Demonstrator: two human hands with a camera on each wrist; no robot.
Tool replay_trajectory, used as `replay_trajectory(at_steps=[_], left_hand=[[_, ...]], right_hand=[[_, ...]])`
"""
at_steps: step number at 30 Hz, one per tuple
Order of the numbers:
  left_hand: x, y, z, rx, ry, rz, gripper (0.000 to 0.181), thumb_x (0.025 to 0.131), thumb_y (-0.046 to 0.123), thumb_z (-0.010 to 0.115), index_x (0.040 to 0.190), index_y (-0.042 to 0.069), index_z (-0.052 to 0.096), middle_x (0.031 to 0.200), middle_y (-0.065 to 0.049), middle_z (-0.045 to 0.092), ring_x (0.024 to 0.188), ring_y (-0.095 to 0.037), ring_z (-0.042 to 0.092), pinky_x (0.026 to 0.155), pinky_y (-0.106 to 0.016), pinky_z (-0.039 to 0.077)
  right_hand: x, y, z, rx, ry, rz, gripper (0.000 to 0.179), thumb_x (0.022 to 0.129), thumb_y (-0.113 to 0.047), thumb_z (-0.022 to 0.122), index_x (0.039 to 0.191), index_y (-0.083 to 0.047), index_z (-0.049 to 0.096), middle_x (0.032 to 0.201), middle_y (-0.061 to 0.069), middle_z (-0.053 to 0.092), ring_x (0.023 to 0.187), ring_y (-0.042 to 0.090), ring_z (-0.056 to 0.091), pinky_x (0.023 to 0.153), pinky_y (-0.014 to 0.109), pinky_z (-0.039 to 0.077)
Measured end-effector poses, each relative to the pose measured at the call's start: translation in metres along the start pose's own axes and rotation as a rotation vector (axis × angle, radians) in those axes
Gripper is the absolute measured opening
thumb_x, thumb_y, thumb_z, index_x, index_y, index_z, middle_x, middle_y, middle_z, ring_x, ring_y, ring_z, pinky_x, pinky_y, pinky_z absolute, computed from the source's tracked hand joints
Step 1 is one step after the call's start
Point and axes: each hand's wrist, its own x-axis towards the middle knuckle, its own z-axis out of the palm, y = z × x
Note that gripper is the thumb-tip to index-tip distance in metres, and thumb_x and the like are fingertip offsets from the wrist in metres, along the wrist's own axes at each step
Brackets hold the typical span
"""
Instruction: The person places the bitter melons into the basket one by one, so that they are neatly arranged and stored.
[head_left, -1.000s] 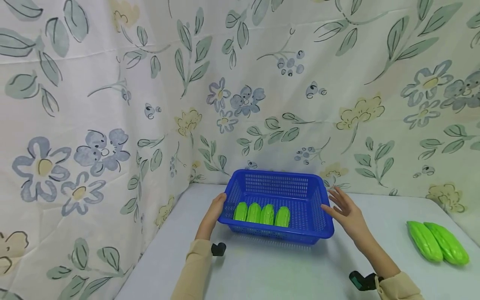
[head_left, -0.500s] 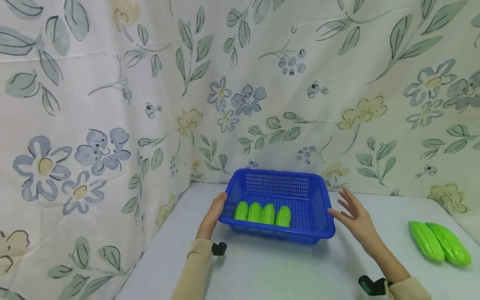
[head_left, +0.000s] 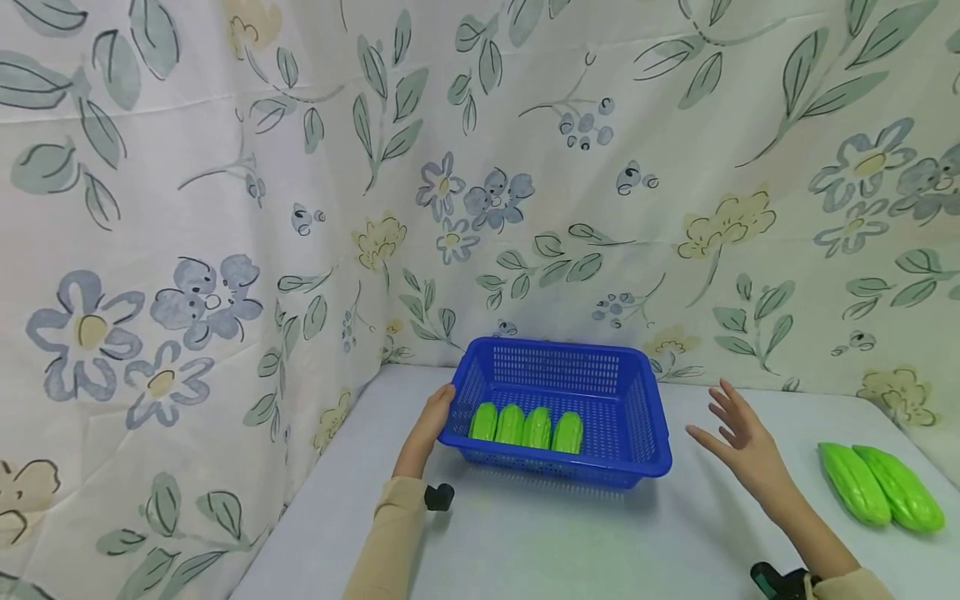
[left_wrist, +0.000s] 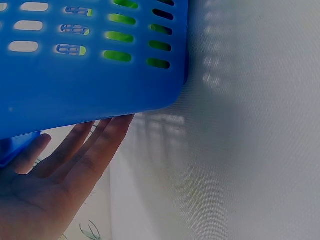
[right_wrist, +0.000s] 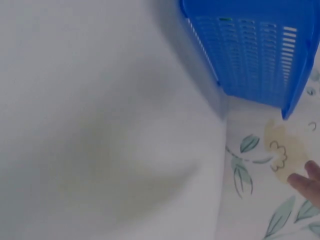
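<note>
Honestly, the left hand (head_left: 431, 417) is probably just steadying the blue perforated plastic basket (head_left: 555, 468), mostly straight fingers against its left end. Four elongated bright-green gourds (head_left: 510, 426) line up inside, maybe to save space. The right hand (head_left: 750, 454), loosely spread, holds nothing; two matching loose gourds (head_left: 857, 485) lie rightward.

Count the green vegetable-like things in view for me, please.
6: four green vegetable-like things in the blue basket, two more on the table, right of the right hand. The basket's front wall could hide others.
</note>
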Motion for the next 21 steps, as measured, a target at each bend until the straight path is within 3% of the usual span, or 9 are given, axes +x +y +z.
replay_trajectory(at_steps=[2, 3, 4, 9, 11, 17, 21], left_hand=[[0.000, 0.000, 0.000, 0.000, 0.001, 0.000, 0.054, 0.106, 0.034, 0.030, 0.149, 0.002, 0.036, 0.154, -0.022, 0.037, 0.147, -0.042, 0.026, 0.121, -0.058, 0.018], [0.001, 0.000, 0.000, 0.002, 0.002, -0.001, 0.055, 0.106, 0.035, 0.029, 0.149, 0.001, 0.035, 0.154, -0.022, 0.037, 0.147, -0.042, 0.026, 0.121, -0.058, 0.018], [0.001, 0.000, 0.000, 0.003, 0.003, -0.001, 0.055, 0.106, 0.034, 0.030, 0.149, 0.001, 0.035, 0.154, -0.023, 0.037, 0.147, -0.042, 0.026, 0.121, -0.058, 0.019], [-0.001, 0.000, 0.001, 0.004, 0.006, -0.001, 0.054, 0.106, 0.034, 0.030, 0.149, 0.001, 0.036, 0.153, -0.023, 0.038, 0.146, -0.043, 0.028, 0.121, -0.058, 0.020], [-0.001, 0.000, 0.001, 0.003, 0.006, 0.003, 0.054, 0.106, 0.033, 0.030, 0.149, 0.001, 0.036, 0.153, -0.023, 0.039, 0.146, -0.043, 0.028, 0.120, -0.059, 0.020], [0.004, -0.005, 0.000, -0.004, 0.007, 0.025, 0.056, 0.106, 0.037, 0.030, 0.148, 0.003, 0.038, 0.152, -0.023, 0.040, 0.145, -0.043, 0.029, 0.120, -0.060, 0.020], [0.017, -0.019, 0.000, 0.038, 0.012, 0.071, 0.063, 0.104, 0.050, 0.029, 0.148, 0.006, 0.039, 0.150, -0.021, 0.044, 0.143, -0.044, 0.033, 0.115, -0.064, 0.026]], right_hand=[[-0.001, 0.002, -0.003, -0.006, 0.007, 0.000, 0.091, 0.095, -0.031, 0.064, 0.156, -0.037, -0.003, 0.161, 0.023, 0.017, 0.146, 0.043, 0.023, 0.103, -0.004, 0.023], [-0.001, 0.003, -0.004, -0.010, 0.010, 0.000, 0.091, 0.095, -0.031, 0.064, 0.155, -0.038, -0.004, 0.162, 0.023, 0.017, 0.146, 0.043, 0.022, 0.098, -0.008, 0.021], [-0.002, 0.004, -0.005, -0.012, 0.014, 0.000, 0.092, 0.095, -0.031, 0.064, 0.155, -0.038, -0.004, 0.162, 0.023, 0.017, 0.146, 0.043, 0.022, 0.103, -0.005, 0.021], [-0.004, 0.012, -0.011, -0.026, 0.029, 0.000, 0.093, 0.095, -0.030, 0.065, 0.155, -0.039, -0.006, 0.162, 0.023, 0.014, 0.147, 0.042, 0.018, 0.104, -0.005, 0.017], [-0.005, 0.017, -0.014, -0.030, 0.041, -0.007, 0.093, 0.095, -0.029, 0.065, 0.155, -0.038, -0.005, 0.162, 0.023, 0.013, 0.151, 0.031, 0.017, 0.093, -0.010, 0.016], [-0.011, 0.034, -0.024, -0.043, 0.064, -0.003, 0.092, 0.095, -0.026, 0.064, 0.155, -0.038, -0.005, 0.164, 0.017, 0.010, 0.144, -0.012, 0.015, 0.091, -0.012, 0.014], [-0.012, 0.042, -0.033, -0.035, 0.068, -0.015, 0.092, 0.096, -0.023, 0.063, 0.155, -0.037, -0.006, 0.166, 0.003, 0.008, 0.135, -0.023, 0.015, 0.092, -0.012, 0.013]])
